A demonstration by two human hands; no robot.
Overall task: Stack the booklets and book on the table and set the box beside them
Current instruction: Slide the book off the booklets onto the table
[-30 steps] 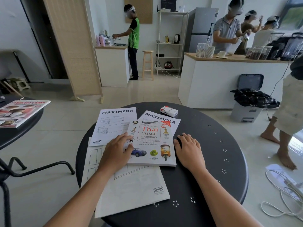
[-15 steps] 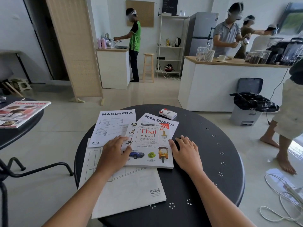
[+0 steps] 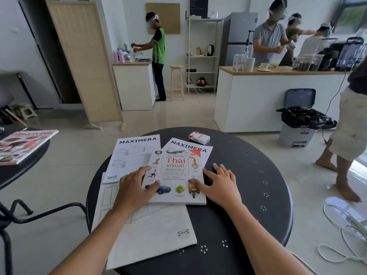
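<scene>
Resting flat, your left hand [image 3: 133, 190] and right hand [image 3: 219, 184] press open-palmed on the book's [image 3: 175, 175] two side edges, gripping nothing. It lies mid-table [image 3: 248, 195] over three booklets [image 3: 147, 233]; the box [image 3: 199, 137] sits near the far edge.

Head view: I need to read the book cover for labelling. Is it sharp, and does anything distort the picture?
Head view: the Thai visual dictionary title reads sharply, the cover's smallest print does not; wide-angle bending curves the folding screen; window glare washes out the floor at right.
</scene>
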